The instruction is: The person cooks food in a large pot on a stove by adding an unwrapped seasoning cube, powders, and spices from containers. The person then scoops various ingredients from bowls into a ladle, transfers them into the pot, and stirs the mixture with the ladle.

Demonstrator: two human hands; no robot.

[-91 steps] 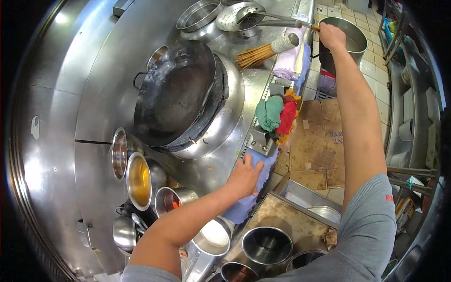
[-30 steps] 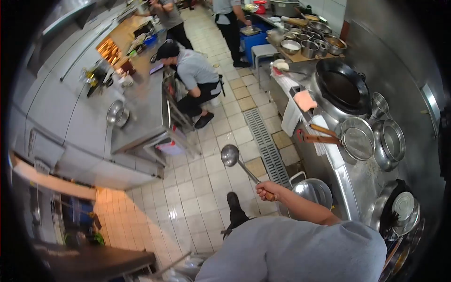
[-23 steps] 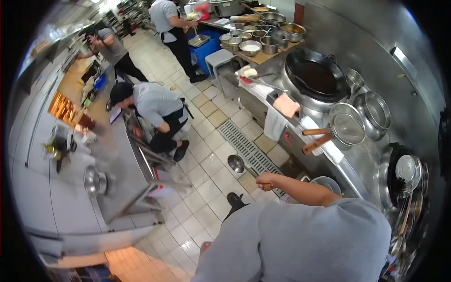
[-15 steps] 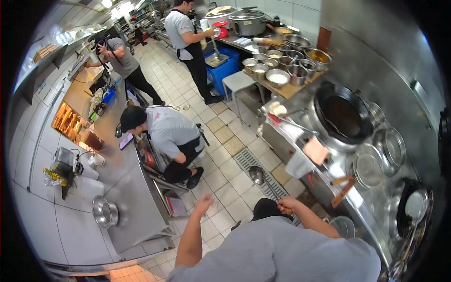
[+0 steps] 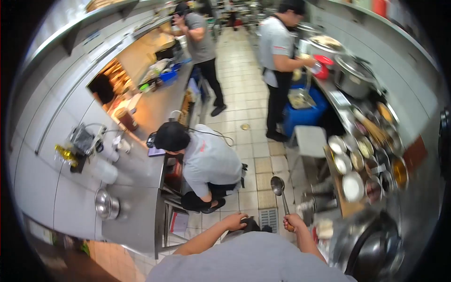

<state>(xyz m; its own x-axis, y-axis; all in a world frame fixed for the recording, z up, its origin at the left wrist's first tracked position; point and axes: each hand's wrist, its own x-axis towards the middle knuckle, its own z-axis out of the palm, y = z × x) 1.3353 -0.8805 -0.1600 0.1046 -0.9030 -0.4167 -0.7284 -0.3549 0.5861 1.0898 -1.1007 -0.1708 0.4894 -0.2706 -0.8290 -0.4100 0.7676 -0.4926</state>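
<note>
My right hand (image 5: 293, 221) is wrapped around the wooden handle of a ladle (image 5: 277, 186). Its metal bowl points forward, above the tiled floor. My left hand (image 5: 234, 221) is in front of my body, beside dark cloth (image 5: 249, 226) at my waist or leg. Its fingers look loosely bent and hold nothing I can see. A large dark wok (image 5: 371, 244), blurred, lies to the right of my right hand.
A crouching co-worker (image 5: 211, 160) is ahead on the left, by the steel counter (image 5: 134, 221) bearing a metal bowl (image 5: 107, 204). Another person (image 5: 277, 56) stands at the right counter. A stool (image 5: 310, 140) and several ingredient pots (image 5: 353, 186) are on the right. A floor drain (image 5: 269, 220) lies ahead.
The view has swung right and up. My right hand has brought the ladle from low over the drain to pointing forward. My left hand has come in beside the dark cloth.
</note>
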